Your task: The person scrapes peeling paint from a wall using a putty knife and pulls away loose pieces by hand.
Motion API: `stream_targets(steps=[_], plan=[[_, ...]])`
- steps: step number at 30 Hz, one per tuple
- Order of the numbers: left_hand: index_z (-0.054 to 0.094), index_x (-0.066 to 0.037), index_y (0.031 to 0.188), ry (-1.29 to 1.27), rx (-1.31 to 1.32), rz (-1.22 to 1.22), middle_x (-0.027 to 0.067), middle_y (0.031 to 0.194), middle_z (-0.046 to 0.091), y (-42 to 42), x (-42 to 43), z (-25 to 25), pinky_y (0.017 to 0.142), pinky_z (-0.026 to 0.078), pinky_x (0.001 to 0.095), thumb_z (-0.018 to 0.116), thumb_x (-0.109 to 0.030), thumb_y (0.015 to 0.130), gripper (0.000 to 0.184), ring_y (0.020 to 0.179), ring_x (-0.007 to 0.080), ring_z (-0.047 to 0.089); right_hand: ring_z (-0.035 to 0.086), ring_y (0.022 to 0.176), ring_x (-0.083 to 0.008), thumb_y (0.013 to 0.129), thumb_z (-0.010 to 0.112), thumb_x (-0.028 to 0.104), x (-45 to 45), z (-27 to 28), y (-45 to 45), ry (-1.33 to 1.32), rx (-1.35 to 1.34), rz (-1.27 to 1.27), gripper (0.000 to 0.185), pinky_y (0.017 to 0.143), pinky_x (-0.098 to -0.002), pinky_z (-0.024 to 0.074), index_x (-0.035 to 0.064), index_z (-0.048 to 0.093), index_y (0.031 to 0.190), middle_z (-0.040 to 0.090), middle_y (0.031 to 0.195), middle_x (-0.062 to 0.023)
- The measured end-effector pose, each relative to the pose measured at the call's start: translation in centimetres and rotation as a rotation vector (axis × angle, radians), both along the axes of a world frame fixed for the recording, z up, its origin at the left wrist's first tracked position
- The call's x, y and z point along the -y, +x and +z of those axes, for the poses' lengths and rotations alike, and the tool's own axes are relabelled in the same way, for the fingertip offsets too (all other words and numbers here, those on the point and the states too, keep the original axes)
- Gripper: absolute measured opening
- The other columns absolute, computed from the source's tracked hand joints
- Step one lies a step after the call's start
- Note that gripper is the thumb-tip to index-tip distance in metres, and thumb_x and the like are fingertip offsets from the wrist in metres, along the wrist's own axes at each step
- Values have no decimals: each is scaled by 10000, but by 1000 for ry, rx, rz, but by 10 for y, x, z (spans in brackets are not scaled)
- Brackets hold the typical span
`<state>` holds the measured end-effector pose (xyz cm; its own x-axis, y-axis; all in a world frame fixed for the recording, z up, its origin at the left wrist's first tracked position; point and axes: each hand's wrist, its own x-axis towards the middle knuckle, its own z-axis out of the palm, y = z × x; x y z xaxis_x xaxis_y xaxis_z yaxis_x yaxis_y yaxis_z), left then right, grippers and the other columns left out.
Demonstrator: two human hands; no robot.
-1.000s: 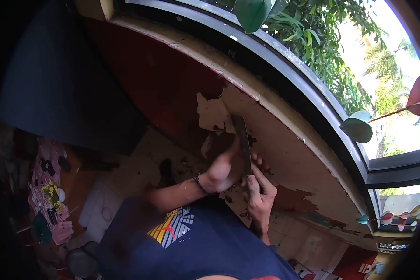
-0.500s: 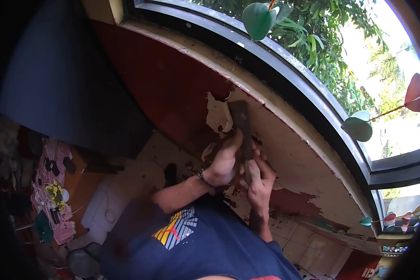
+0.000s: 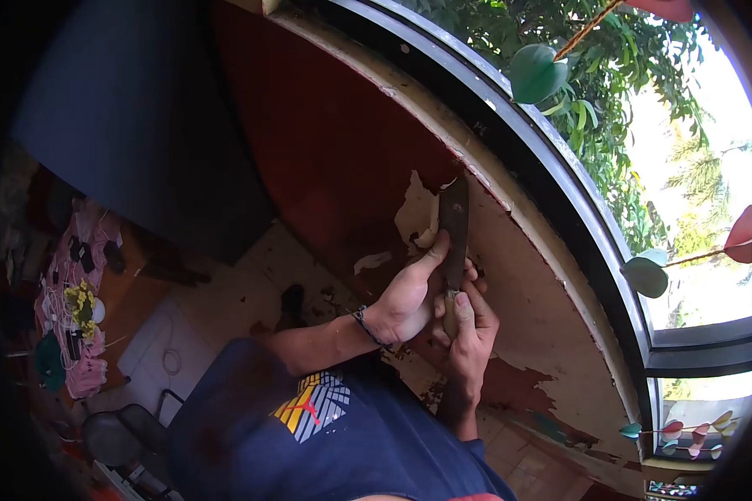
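Nearest me is the dark blue shirt (image 3: 342, 442). Beyond it, my right hand (image 3: 471, 336) has its grip wrapped around the handle of the scraper (image 3: 454, 230), thumb lying along it. My left hand (image 3: 405, 309), bracelet (image 3: 363, 324) at the wrist, pinches the blade, thumb on its face and fingers partly hidden behind. I see the scraper's far end at the wall (image 3: 518, 292), beside a ragged pale patch (image 3: 416, 209) in the red paint (image 3: 334, 117). Farther out are the window frame (image 3: 597, 188), hanging leaf shapes (image 3: 539, 73) and green foliage (image 3: 610, 142).
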<state>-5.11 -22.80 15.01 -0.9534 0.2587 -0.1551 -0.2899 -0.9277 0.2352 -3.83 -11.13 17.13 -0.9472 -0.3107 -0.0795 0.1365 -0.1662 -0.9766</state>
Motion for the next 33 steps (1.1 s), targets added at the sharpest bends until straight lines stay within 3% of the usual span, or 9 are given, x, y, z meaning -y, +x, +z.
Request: stream_targets(steps=[4, 6, 7, 11, 16, 17, 27, 32, 33], plan=[[543, -84, 1040, -51, -24, -12, 42, 934, 577, -2, -3, -4, 610, 459, 227, 393, -514, 946, 465, 764, 94, 550, 423, 578, -46, 959, 460, 132, -5, -4, -1, 65, 14, -56, 333, 411, -181, 287, -2, 520, 1258, 509, 794, -22], [507, -98, 1119, -41, -56, -71, 40, 985, 576, -6, 4, -7, 831, 456, 295, 315, -506, 968, 476, 935, 162, 562, 415, 581, -47, 961, 449, 149, 7, 8, -4, 0, 129, -23, 330, 411, -179, 279, 2, 532, 1245, 509, 780, -28], [540, -95, 1080, -59, -45, -61, 16, 1011, 565, -6, 8, 1, 550, 410, 201, 340, -579, 934, 543, 647, 55, 491, 402, 571, -46, 964, 439, 159, 9, 14, -9, 78, 68, -15, 333, 413, -179, 270, 5, 531, 1245, 507, 766, -26], [540, -94, 1084, -45, -58, -81, 10, 1003, 571, -2, 8, 2, 548, 413, 203, 332, -580, 935, 549, 670, 55, 509, 399, 580, -44, 962, 439, 154, 5, 12, -7, 94, 52, 3, 323, 415, -175, 264, 5, 542, 1229, 505, 760, -24], [545, -88, 1070, -124, -71, -165, 18, 983, 597, 4, 3, -6, 505, 408, 175, 331, -532, 956, 506, 756, 47, 557, 365, 464, -55, 970, 422, 173, -7, 0, 12, 39, 133, -68, 399, 373, -182, 245, 21, 413, 1339, 498, 745, -47], [533, -81, 1086, -180, -99, -184, 51, 969, 586, 5, 6, -8, 599, 440, 201, 321, -533, 957, 516, 875, 105, 571, 354, 421, -60, 973, 416, 187, -8, -5, 12, 42, 111, -50, 442, 358, -188, 240, 31, 345, 1380, 498, 741, -56], [565, -59, 956, -218, -185, -82, 74, 928, 608, -1, 16, 11, 613, 478, 225, 316, -503, 969, 509, 864, 135, 604, 399, 426, -77, 975, 409, 204, 8, 8, 13, 60, 12, -53, 413, 371, -190, 274, 11, 399, 1339, 508, 720, -62], [582, -48, 901, -322, -244, -101, 87, 869, 644, -2, 6, 6, 477, 431, 180, 312, -508, 968, 537, 784, 104, 615, 415, 434, -87, 970, 424, 241, 2, 4, 20, -52, 55, -92, 360, 376, -195, 285, -15, 463, 1221, 512, 721, -65], [591, -39, 888, -355, -224, -104, 99, 837, 655, -1, 12, 15, 418, 389, 160, 295, -518, 968, 569, 724, 84, 613, 347, 376, -77, 986, 334, 207, 10, 6, 18, -24, 3, -102, 289, 322, -196, 249, -6, 425, 1158, 473, 712, -64]])
